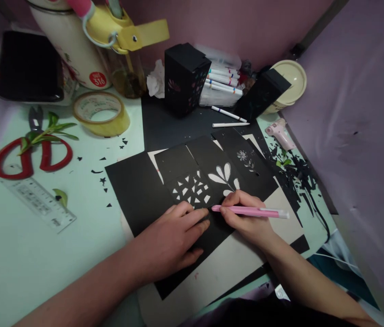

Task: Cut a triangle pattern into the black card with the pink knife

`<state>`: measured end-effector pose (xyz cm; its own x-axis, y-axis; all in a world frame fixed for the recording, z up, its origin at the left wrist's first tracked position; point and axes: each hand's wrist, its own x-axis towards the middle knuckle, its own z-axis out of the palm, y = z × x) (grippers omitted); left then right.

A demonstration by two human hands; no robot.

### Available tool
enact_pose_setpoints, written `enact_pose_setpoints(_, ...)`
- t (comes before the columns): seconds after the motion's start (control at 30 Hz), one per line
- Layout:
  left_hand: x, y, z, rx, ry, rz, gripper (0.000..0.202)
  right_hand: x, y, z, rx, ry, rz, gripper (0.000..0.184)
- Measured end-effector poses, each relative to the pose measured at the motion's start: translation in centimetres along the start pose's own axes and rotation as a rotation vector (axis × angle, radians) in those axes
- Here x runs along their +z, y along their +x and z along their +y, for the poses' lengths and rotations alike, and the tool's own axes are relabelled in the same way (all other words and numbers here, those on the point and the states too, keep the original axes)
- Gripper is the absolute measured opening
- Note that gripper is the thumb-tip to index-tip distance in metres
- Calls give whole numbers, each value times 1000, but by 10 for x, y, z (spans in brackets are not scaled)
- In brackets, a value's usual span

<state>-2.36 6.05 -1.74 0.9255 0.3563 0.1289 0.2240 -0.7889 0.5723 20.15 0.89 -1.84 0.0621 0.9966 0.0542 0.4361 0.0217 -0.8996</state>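
Observation:
A black paper sheet (134,190) with cut-out shapes, small triangles and a leaf pattern (224,175), lies on the table in front of me. My left hand (171,236) rests flat on the sheet with its fingers stretched out, pressing it down. My right hand (246,215) is closed around a pink craft knife (256,211), whose tip points left and meets the paper just below the leaf cut-outs. Both hands sit close together over the sheet.
Red-handled scissors (28,156) with green leaves, a clear ruler (40,202) and a tape roll (101,113) lie at the left. A black box (185,77), markers (222,81), a bottle (124,50) and a pink glue gun (280,134) stand behind. Black paper scraps (297,177) lie to the right.

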Motion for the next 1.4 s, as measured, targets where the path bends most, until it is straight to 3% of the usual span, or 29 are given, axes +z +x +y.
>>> enact_pose_setpoints(0.67,1,0,0,-8,22,-3,41,3,4,-2,-9,-34,95,25)
enact_pose_setpoints(0.97,-3,0,0,-4,17,4,42,-4,-3,-2,-25,-45,173,12)
enact_pose_setpoints(1.1,-3,-2,-5,14,42,15,41,-3,-11,-7,41,53,206,11)
enact_pose_setpoints(1.27,-7,-4,-10,31,44,14,42,1,-14,-13,122,93,189,10)
enact_pose_setpoints(1.4,-9,-3,-9,49,41,33,40,6,-12,-13,64,-17,138,12)
